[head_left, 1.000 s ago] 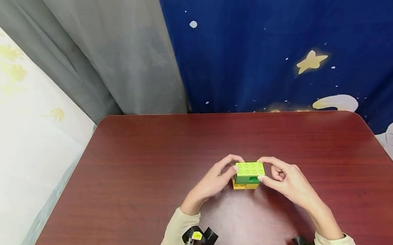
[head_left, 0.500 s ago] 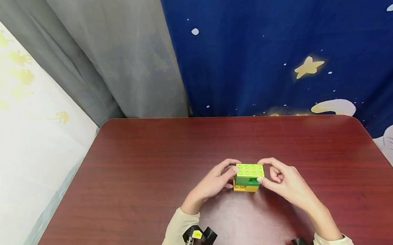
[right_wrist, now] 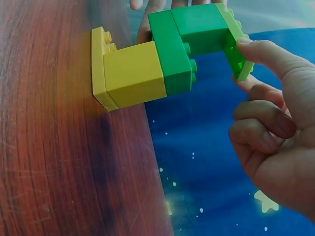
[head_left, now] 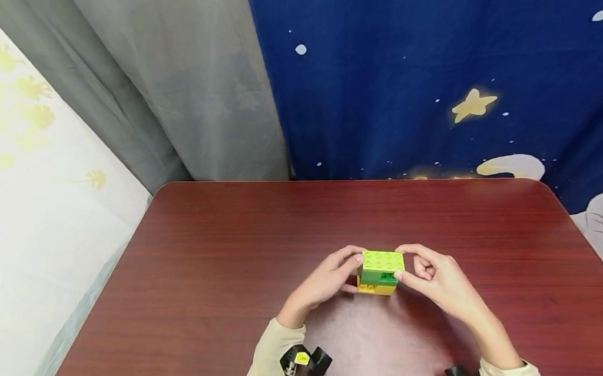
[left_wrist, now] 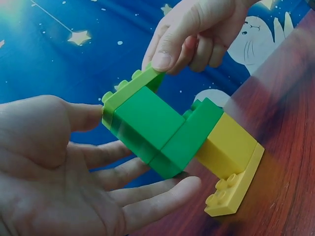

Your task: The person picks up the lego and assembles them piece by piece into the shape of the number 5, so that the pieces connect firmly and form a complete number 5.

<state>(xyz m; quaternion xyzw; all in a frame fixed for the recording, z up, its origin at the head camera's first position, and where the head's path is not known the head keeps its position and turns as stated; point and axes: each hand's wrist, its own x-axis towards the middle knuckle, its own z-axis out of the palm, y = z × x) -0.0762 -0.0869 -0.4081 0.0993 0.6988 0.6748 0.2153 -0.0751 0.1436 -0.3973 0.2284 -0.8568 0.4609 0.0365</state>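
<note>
A stack of toy building bricks stands upright on the table. A thin lime-green brick [head_left: 383,261] tops it, above a green block [left_wrist: 147,118] and a flatter green brick [left_wrist: 193,140]. Below come a yellow block [right_wrist: 133,73] and a thin yellow base brick [left_wrist: 240,189]. My right hand [head_left: 440,278] pinches the lime brick's right end, which overhangs, between thumb and index finger; its other fingers are curled. On the left side, my left hand [head_left: 323,278] touches the lime brick's end with its thumb, its fingers loosely extended along the green bricks.
The reddish-brown table [head_left: 232,253] reaches back to a blue star-print curtain [head_left: 396,71] and a grey curtain [head_left: 183,72]. Black wrist cameras are strapped at both sleeves.
My left fingers have eased slightly leftward off the stack's back corner. The right hand keeps its pinch, and the stack stays in place. The head view has tilted a little.
</note>
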